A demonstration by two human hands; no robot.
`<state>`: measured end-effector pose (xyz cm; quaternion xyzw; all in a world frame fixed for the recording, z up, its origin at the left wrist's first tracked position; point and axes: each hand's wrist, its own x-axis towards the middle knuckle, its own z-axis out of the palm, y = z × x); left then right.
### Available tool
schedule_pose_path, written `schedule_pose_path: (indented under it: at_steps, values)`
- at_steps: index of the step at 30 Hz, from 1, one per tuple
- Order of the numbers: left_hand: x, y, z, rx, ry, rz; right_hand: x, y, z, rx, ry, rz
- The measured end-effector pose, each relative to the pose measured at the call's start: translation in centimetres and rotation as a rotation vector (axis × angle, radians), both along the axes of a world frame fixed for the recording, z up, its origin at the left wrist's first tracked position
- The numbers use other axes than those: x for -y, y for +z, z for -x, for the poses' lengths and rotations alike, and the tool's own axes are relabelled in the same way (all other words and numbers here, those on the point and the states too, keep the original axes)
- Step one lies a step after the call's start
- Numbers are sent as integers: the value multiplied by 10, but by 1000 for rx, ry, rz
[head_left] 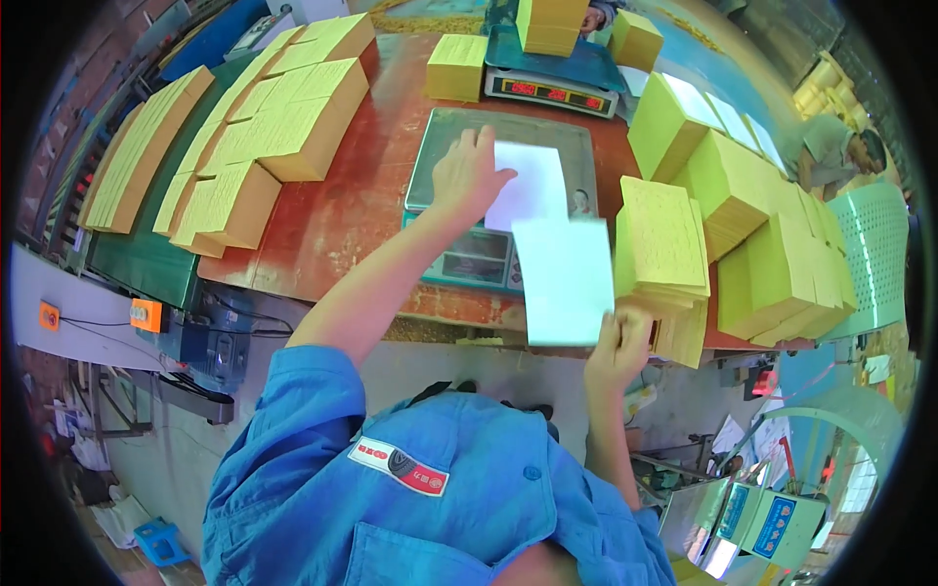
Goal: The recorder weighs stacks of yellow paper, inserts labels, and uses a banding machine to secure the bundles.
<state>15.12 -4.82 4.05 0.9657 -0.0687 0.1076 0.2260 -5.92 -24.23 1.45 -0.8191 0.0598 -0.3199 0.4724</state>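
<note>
White, smooth and apparently of paper, the near sheet (pixel 569 283) is a plain rectangle, held by its lower right corner between thumb and fingers of the right hand (pixel 621 342). It stands in front of the bench scale (pixel 532 127), covering part of the scale's front panel and the near edge of the table (pixel 342 215). Its long axis runs away from the wearer, the far end leaning slightly left. Beyond it a second white sheet (pixel 532 181) lies over the metal platform, its long axis running much the same way. The left hand (pixel 471 176) is extended above the platform, fingers straight and close together, thumb held out toward the second sheet's edge; whether it touches the sheet cannot be told from this angle. Table surface: red, worn and scuffed. Just right of the scale stands a yellow stack (pixel 662 234) of thin, uneven-edged layers; squared yellow blocks (pixel 313 117) are ranked at far left. Markings: a white-and-red label with a dark emblem on the blue shirt (pixel 293 459), and lit red digits on the farther scale (pixel 552 90). Both visible sheet faces appear unprinted.
</note>
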Motion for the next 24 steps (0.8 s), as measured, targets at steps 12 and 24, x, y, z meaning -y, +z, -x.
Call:
schedule_pose_path:
  at_steps: [12, 24]
  values:
    - [13, -38, 28, 345, -638, -91, -3, -76, 34, -240, 66, -746]
    - [1, -18, 3, -361, -284, 873, 0, -71, 45, -303, 57, -832]
